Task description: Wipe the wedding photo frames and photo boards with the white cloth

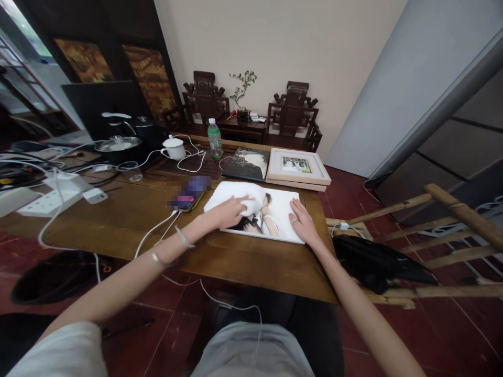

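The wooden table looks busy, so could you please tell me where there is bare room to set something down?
The table shows bare wood between the photo panel and the near edge, and between the power strip and the phone. It is crowded behind the panel, with a dark picture and a framed picture, and around the lidded pot.

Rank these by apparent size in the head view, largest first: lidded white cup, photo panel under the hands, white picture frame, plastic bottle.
1. Photo panel, though partly covered.
2. White picture frame.
3. Plastic bottle and lidded white cup: too alike to rank; the bottle looks taller, the cup wider.
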`<state>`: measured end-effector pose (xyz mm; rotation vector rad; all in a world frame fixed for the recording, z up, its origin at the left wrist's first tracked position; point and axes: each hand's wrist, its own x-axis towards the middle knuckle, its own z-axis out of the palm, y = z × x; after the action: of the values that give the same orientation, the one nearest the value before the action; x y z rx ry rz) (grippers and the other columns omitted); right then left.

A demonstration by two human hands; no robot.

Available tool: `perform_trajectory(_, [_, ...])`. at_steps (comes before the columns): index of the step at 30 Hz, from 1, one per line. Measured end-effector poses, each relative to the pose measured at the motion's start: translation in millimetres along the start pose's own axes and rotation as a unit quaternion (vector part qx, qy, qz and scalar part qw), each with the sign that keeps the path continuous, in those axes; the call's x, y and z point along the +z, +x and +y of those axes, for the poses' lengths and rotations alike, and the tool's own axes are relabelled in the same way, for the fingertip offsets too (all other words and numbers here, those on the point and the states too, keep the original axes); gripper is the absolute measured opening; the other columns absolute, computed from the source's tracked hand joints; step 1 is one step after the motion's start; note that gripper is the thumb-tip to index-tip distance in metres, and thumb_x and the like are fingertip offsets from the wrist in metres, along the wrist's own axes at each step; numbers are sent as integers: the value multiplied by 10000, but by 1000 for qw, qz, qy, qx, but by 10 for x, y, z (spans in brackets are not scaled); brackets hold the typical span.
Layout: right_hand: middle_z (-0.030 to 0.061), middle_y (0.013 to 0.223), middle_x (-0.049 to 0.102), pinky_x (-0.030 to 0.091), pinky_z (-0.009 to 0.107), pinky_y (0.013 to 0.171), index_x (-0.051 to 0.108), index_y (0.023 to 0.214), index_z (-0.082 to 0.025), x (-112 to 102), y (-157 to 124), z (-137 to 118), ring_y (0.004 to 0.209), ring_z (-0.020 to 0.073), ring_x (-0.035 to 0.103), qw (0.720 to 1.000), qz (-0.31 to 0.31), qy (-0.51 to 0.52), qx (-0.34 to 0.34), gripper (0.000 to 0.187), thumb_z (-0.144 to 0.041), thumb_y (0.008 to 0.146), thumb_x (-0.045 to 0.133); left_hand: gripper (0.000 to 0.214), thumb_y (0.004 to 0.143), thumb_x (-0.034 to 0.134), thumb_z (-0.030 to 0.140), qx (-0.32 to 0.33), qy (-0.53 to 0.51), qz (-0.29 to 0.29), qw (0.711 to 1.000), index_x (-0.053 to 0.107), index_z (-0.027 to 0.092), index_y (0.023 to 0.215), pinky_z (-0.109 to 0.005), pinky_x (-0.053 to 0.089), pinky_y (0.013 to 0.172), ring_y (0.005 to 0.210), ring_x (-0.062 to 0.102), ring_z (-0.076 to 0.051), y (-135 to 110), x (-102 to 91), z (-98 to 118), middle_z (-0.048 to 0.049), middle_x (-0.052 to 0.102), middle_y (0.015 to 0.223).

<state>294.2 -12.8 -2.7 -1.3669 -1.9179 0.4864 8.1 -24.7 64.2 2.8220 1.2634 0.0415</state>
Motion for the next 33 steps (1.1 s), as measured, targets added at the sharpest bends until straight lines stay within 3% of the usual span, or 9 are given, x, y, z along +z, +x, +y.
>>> perform_trajectory(5, [67, 1453, 385, 202, 450, 1146, 474, 1347, -173, -6, 2, -9, 1374, 224, 277, 1000, -8, -7, 1, 518, -264, 838, 443, 298, 833, 360, 101, -8, 30, 19, 999, 603, 92, 1005, -550, 231, 1078, 1400, 196, -254, 413, 59, -383, -168, 303, 1479])
perform_trajectory(9, [87, 1457, 375, 199, 439, 1148, 465, 1350, -138, 5, -1, -13, 1376, 219, 271, 1000, -5, -14, 1, 522, -261, 844, 424, 313, 832, 355, 88, -9, 38, 17, 999, 597, 77, 1029, -554, 202, 1088, 1412, 137, -261, 386, 78, -418, -163, 272, 1492])
perform_trajectory(12, [80, 1456, 377, 193, 435, 1151, 465, 1351, -143, 21, -4, -10, 1378, 215, 267, 1000, -2, -8, 1, 523, -260, 842, 427, 303, 804, 369, 65, 2, 34, 7, 999, 624, 86, 966, -530, 200, 1100, 1412, 143, -258, 136, 57, -178, -147, 260, 1500])
perform_trajectory(17, [69, 1459, 374, 185, 437, 1153, 463, 1353, -160, 34, -4, -9, 1381, 213, 259, 1000, 1, 1, 2, 527, -258, 837, 432, 306, 741, 441, 57, 54, 35, -43, 997, 667, 127, 934, -559, 218, 1087, 1406, 153, -303, -424, -41, 520, -113, 258, 1506])
perform_trajectory(19, [78, 1457, 377, 181, 440, 1153, 469, 1349, -152, 31, -1, -10, 1380, 218, 262, 1000, 0, -2, 3, 527, -260, 834, 436, 297, 737, 468, 75, 82, 32, -49, 995, 672, 137, 943, -554, 237, 1082, 1403, 162, -310, -546, -71, 710, -112, 261, 1506])
perform_trajectory(21, [67, 1455, 381, 181, 450, 1152, 468, 1351, -173, 24, 1, -8, 1378, 222, 266, 1000, -1, 0, 2, 528, -260, 831, 445, 305, 740, 472, 73, 90, 25, -46, 995, 671, 143, 960, -538, 253, 1081, 1400, 179, -304, -552, -81, 766, -105, 272, 1503])
perform_trajectory(24, [53, 1457, 379, 187, 453, 1151, 463, 1355, -191, 13, 2, -4, 1377, 221, 269, 1000, -5, 3, -2, 529, -261, 830, 449, 338, 761, 428, 53, 68, 13, -40, 997, 654, 134, 999, -532, 272, 1072, 1399, 190, -289, -348, -66, 621, -108, 287, 1497])
perform_trajectory(27, [55, 1459, 376, 190, 447, 1150, 462, 1355, -181, 6, -1, -4, 1379, 217, 265, 1000, -7, -4, -2, 528, -259, 833, 440, 346, 801, 385, 77, 37, 7, -38, 999, 616, 110, 1056, -563, 283, 1050, 1405, 167, -284, 14, -43, 343, -141, 284, 1494])
perform_trajectory(33, [69, 1458, 375, 195, 446, 1148, 462, 1354, -163, -4, 0, -12, 1378, 217, 268, 1000, -9, -9, 2, 526, -264, 839, 431, 413, 818, 340, 81, -25, 6, 19, 999, 555, 97, 1170, -612, 245, 1041, 1391, 205, -298, 584, 25, -51, -168, 330, 1468])
